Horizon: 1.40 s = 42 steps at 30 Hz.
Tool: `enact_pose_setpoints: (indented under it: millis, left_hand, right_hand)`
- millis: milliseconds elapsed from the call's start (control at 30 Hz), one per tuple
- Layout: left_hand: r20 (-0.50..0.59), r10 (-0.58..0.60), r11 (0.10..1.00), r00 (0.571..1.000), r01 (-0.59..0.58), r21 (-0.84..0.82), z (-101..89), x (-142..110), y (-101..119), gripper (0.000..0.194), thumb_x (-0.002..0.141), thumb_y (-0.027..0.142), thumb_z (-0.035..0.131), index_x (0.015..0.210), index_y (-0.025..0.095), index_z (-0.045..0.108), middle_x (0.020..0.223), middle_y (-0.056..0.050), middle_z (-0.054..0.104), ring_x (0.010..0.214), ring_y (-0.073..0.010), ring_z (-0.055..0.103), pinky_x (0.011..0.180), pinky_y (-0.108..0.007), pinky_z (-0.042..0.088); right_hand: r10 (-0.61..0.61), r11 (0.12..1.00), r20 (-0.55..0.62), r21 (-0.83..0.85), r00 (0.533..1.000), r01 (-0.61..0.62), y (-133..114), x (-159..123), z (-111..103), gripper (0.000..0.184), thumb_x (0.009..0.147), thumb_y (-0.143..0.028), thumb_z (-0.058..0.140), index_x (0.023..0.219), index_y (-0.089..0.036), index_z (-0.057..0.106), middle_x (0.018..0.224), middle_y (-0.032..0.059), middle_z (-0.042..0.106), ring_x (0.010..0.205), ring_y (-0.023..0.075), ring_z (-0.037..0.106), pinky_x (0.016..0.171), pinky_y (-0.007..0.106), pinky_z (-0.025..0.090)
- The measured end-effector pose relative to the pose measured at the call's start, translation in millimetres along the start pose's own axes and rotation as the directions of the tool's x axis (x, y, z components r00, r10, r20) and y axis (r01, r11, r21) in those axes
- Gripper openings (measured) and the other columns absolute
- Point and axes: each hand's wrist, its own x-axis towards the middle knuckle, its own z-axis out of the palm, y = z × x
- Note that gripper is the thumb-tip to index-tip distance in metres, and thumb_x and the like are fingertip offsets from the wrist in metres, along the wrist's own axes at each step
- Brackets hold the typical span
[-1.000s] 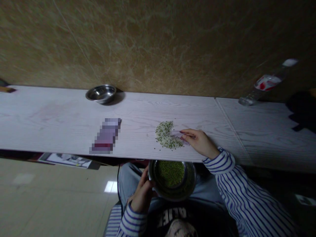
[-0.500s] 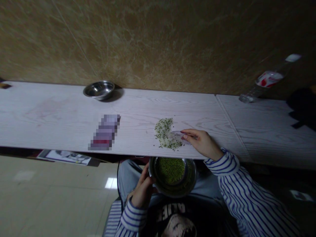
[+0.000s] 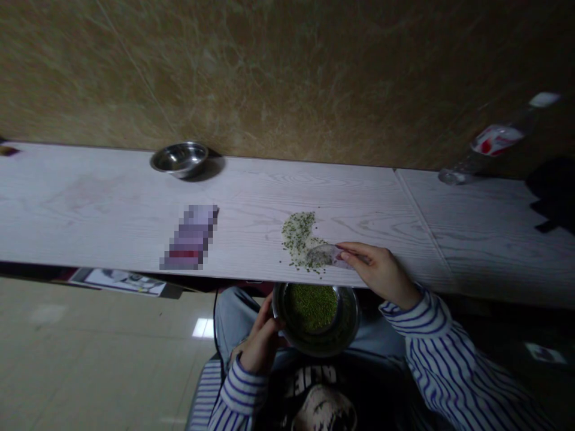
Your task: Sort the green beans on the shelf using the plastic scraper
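Spillage possible if right hand point(image 3: 385, 274) tilts thin clear plastic piece point(image 3: 330, 254) pinched at green-and-white grain pile point(image 3: 296, 234) on pale wood-grain table point(image 3: 251, 209), or left hand point(image 3: 261, 342) loses one-sided grip on round steel bowl point(image 3: 348, 335) of green beans point(image 3: 312, 306) just below.

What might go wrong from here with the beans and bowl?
1. Only the left hand is seen on the steel bowl over the lap; it might tip, spilling green beans.
2. The right hand pinches one end of the clear scoop; its load could slide off.
3. Stray beans near the table's front edge may roll off.
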Motion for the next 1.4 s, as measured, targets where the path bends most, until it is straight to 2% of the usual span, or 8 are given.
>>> enact_pose_setpoints:
  millis: [100,333,533,833,967,1067,1167,1400]
  left_hand:
    - [-0.018,0.003,1.0,1.0,-0.003,0.006,0.8,1,0,0.077,0.064,0.028,0.071,0.14,0.03,0.056,0.13,-0.007,0.063,0.094,-0.0273,0.061,0.069,-0.035,0.054]
    - [-0.04,0.005,1.0,0.999,-0.006,-0.016,1.4,-1,2,0.076,0.064,0.024,0.07,0.139,0.029,0.054,0.13,-0.007,0.063,0.097,-0.0284,0.061,0.069,-0.035,0.055]
    - [-0.04,-0.01,1.0,0.999,0.01,0.001,-0.5,-1,0,0.082,0.063,0.027,0.071,0.143,0.027,0.051,0.126,-0.009,0.063,0.091,-0.027,0.06,0.065,-0.035,0.055]
    - [-0.038,0.007,1.0,0.999,-0.007,-0.006,-0.8,-2,2,0.08,0.064,0.026,0.071,0.141,0.028,0.053,0.132,-0.008,0.062,0.088,-0.0227,0.06,0.062,-0.029,0.053]
    - [-0.04,-0.001,1.0,0.999,0.001,0.005,0.8,-2,4,0.082,0.064,0.027,0.071,0.143,0.027,0.051,0.129,-0.009,0.063,0.088,-0.0248,0.063,0.06,-0.031,0.055]
    - [-0.055,0.001,1.0,0.998,-0.001,0.003,2.7,-1,4,0.083,0.062,0.026,0.07,0.143,0.026,0.051,0.13,-0.009,0.063,0.091,-0.0269,0.063,0.059,-0.032,0.055]
    - [-0.054,0.0,1.0,0.999,0.0,0.004,4.4,-1,2,0.082,0.062,0.024,0.069,0.142,0.024,0.05,0.135,-0.01,0.06,0.087,-0.0247,0.061,0.056,-0.03,0.054]
    - [-0.043,0.009,1.0,0.999,-0.008,0.015,2.5,0,-2,0.078,0.065,0.025,0.069,0.141,0.027,0.052,0.129,-0.008,0.062,0.085,-0.0237,0.06,0.059,-0.032,0.053]
  right_hand:
    - [-0.014,1.0,0.006,-0.023,1.0,0.014,-1,-1,3,0.025,0.089,-0.028,0.062,0.106,-0.023,0.079,0.103,0.0068,0.081,0.094,0.0242,0.077,0.085,0.038,0.063]
    - [-0.008,1.0,-0.039,-0.012,0.999,0.008,2,2,-2,0.026,0.09,-0.029,0.061,0.109,-0.022,0.078,0.108,0.0072,0.08,0.1,0.025,0.075,0.093,0.04,0.061]
    - [-0.081,0.995,0.081,-0.049,0.993,0.085,-6,1,0,0.025,0.091,-0.029,0.06,0.107,-0.025,0.079,0.105,0.0055,0.08,0.097,0.0236,0.076,0.088,0.038,0.062]
    - [-0.024,1.0,0.044,-0.004,0.999,0.024,-2,20,8,0.026,0.09,-0.028,0.061,0.108,-0.023,0.078,0.105,0.0058,0.08,0.096,0.0233,0.076,0.09,0.039,0.062]
    - [-0.004,0.999,-0.02,0.045,1.0,0.005,4,11,2,0.027,0.089,-0.033,0.063,0.109,-0.022,0.078,0.104,0.0069,0.081,0.094,0.0242,0.077,0.09,0.04,0.062]
    - [-0.011,1.0,-0.034,-0.008,0.999,0.011,6,-5,-6,0.026,0.089,-0.031,0.062,0.107,-0.024,0.079,0.106,0.0062,0.08,0.098,0.0249,0.076,0.093,0.04,0.061]
    - [-0.001,0.999,-0.037,-0.045,0.999,-0.001,5,-17,-10,0.026,0.089,-0.029,0.062,0.108,-0.023,0.079,0.106,0.0064,0.08,0.099,0.0252,0.076,0.089,0.038,0.062]
    - [-0.008,0.997,-0.023,-0.071,1.0,0.006,1,-20,-5,0.026,0.09,-0.028,0.061,0.108,-0.023,0.079,0.107,0.0071,0.08,0.1,0.0258,0.076,0.089,0.038,0.062]
